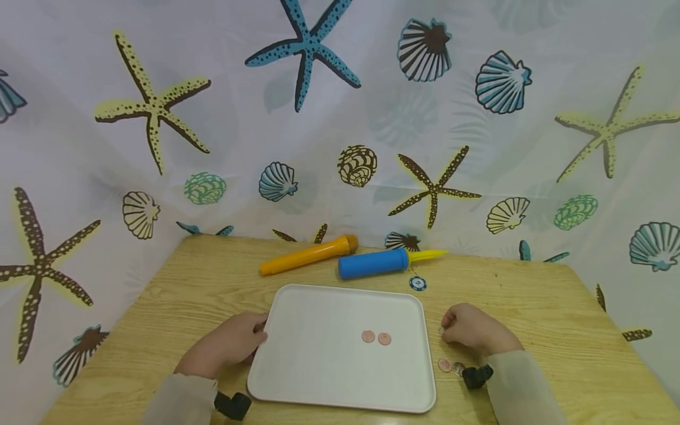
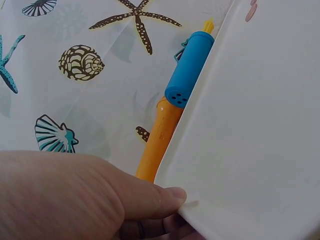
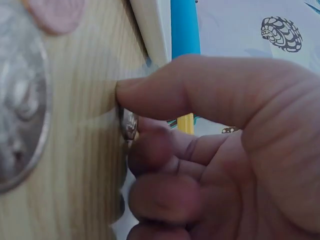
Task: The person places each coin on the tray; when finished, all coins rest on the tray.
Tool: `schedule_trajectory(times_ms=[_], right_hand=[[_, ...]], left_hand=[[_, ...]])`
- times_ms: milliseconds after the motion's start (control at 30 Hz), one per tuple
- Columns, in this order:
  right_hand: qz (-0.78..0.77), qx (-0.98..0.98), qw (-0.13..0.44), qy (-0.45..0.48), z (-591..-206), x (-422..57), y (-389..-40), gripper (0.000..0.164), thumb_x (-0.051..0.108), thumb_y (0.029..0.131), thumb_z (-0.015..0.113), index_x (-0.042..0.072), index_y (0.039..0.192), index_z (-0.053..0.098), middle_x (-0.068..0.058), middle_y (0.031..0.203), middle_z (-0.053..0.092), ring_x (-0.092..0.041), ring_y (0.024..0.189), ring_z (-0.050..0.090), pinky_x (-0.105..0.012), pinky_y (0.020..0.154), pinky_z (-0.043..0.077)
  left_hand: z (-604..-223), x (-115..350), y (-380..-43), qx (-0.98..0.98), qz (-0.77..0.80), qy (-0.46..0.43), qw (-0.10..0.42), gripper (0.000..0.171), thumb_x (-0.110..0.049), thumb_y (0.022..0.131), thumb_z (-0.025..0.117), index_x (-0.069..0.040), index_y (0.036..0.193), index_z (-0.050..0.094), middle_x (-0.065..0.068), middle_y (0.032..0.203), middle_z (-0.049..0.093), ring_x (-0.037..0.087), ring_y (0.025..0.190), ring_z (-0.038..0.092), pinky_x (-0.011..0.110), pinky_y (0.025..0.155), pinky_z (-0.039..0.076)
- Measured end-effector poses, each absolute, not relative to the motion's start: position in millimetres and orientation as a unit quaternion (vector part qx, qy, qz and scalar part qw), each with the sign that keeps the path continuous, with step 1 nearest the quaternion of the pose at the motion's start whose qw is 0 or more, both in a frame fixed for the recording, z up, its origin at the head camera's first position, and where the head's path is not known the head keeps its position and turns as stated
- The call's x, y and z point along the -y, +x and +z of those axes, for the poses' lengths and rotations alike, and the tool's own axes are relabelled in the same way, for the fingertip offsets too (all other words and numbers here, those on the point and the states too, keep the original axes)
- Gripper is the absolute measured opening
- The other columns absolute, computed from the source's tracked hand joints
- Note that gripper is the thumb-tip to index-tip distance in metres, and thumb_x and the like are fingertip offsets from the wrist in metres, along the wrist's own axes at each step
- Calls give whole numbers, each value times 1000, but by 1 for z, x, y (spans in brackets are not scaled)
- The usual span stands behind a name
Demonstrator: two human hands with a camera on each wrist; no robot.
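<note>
A silvery coin (image 3: 129, 124) is pinched between thumb and fingers of the right hand (image 1: 475, 327), just beside the white tray (image 1: 319, 372). The tray's left edge is gripped by the left hand (image 1: 231, 339), thumb on top. Two copper coins (image 1: 368, 336) lie on the tray; a loose copper coin (image 1: 445, 365) and a loose silver coin (image 1: 458, 369) lie on the desk (image 1: 536, 307). Judgement: the coin is best held by its rim, the tray steadied lightly.
</note>
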State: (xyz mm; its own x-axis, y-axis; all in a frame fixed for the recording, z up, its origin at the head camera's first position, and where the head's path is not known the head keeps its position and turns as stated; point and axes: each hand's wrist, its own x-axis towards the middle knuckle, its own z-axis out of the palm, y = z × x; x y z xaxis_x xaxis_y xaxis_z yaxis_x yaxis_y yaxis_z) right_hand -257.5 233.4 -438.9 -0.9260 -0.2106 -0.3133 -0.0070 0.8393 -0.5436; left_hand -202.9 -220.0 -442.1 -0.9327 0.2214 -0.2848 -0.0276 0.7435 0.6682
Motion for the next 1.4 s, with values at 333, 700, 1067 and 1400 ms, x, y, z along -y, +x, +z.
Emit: schedule_trajectory(times_ms=[333, 700, 1067, 1400], right_hand=[[-304, -930, 202, -35, -440, -238, -253, 10, 12, 83, 73, 6, 87, 65, -5, 81, 58, -20, 71, 51, -31, 60, 40], [-285, -938, 190, -58, -443, -242, -249, 16, 19, 85, 76, 8, 81, 65, -3, 74, 58, -17, 65, 51, -30, 58, 41], [-309, -931, 184, -56, -445, -244, -244, 11, 13, 85, 75, 7, 85, 65, -4, 69, 58, -14, 55, 49, -27, 53, 40], [-298, -938, 167, -53, -441, -238, -237, 6, 5, 78, 66, 7, 83, 63, -6, 76, 59, -18, 62, 50, -30, 53, 40]], left_hand=[[-439, 218, -205, -923, 337, 47, 181, 50, -7, 103, 52, 3, 151, 42, 8, 106, 64, 17, 70, 59, 33, 63, 49], [-443, 219, -204, -919, 347, 49, 181, 50, -5, 102, 52, 3, 150, 42, 7, 104, 64, 17, 69, 60, 33, 62, 50], [-446, 220, -204, -920, 347, 50, 176, 49, -5, 102, 51, 2, 150, 44, 5, 94, 62, 18, 67, 58, 33, 61, 49], [-444, 219, -204, -925, 334, 54, 176, 50, -6, 102, 53, 4, 150, 42, 6, 96, 62, 17, 67, 59, 32, 61, 49]])
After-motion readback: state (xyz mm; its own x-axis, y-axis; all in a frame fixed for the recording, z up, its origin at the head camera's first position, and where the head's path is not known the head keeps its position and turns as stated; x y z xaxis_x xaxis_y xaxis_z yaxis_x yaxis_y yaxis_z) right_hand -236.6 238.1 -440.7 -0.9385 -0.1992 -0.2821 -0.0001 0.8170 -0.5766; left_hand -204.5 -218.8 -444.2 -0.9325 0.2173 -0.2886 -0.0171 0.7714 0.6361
